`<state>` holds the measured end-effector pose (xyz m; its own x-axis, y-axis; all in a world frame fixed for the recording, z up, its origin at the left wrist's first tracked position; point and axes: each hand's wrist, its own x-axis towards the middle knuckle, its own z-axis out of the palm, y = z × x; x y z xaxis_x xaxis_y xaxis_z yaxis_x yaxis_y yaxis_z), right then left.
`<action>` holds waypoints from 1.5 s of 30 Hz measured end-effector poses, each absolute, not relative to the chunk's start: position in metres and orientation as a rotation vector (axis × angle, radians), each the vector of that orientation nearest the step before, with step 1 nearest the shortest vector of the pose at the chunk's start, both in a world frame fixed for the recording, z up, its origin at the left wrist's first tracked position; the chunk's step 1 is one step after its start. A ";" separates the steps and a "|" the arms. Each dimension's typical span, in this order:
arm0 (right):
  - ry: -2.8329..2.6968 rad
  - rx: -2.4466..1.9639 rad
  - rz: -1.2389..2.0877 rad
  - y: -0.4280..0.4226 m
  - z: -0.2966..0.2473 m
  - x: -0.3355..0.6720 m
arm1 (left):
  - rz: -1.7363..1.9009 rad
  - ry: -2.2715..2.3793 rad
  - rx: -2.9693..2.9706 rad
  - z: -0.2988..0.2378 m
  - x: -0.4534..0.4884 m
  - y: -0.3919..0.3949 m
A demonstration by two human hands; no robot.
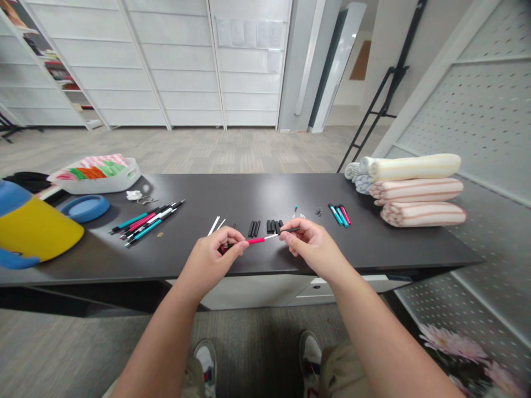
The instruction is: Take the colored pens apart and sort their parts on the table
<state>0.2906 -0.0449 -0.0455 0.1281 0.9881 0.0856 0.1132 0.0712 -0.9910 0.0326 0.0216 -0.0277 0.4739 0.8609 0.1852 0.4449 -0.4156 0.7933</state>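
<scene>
Canvas-and-rubber-looking shoes [310, 356] are resting on the streaky grey floor [257, 337], and pale, layered flower petals [452, 340] are spreading at the lower right; above them the left hand [213, 253] is pinching a smooth, glossy pink barrel [256, 241] between thumb and fingers, over the near part of the matte dark desk [232, 190]; the right hand [309, 243] is pinching a slim black piece [292, 229] between thumb and forefinger; a thin white rod [271, 236] is bridging the gap from the barrel's tip to the right fingertips; just beyond the hands, stubby black cylinders [254, 228] are lying in rows, with narrow white sticks [213, 225] lying to their left; teal and pink short tubes [339, 215] are lying side by side to the right; slender pens [147, 222] are heaping loosely at the left, near a rounded yellow-and-blue container [37, 226]; soft, ribbed fabric rolls [423, 190] are stacking up at the right; a white oval basket [99, 183] is holding crinkled, colourful packets [93, 167]; farthest off, white panelled cabinets [178, 66] are standing behind.
</scene>
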 end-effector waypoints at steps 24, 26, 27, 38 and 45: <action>-1.332 -1.255 1.062 -0.050 -0.039 0.286 | 0.516 0.939 2.721 -0.023 0.064 -0.003; -1.289 -1.232 1.050 -0.050 -0.041 0.287 | 0.504 0.983 2.691 -0.022 0.062 -0.002; -1.255 -1.208 1.041 -0.049 -0.042 0.288 | 0.511 1.000 2.665 -0.022 0.060 -0.001; -1.296 -1.350 0.743 -0.046 -0.042 0.282 | 0.802 1.115 2.227 -0.023 0.040 0.014; -1.553 -1.587 0.386 -0.045 -0.044 0.268 | 0.841 1.179 2.123 -0.025 0.045 0.015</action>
<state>0.2678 -0.0455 -0.0437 0.1774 0.9245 0.3374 0.6587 0.1432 -0.7387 0.0453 0.0151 -0.0252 0.4152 0.8750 0.2491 0.5209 -0.4531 0.7234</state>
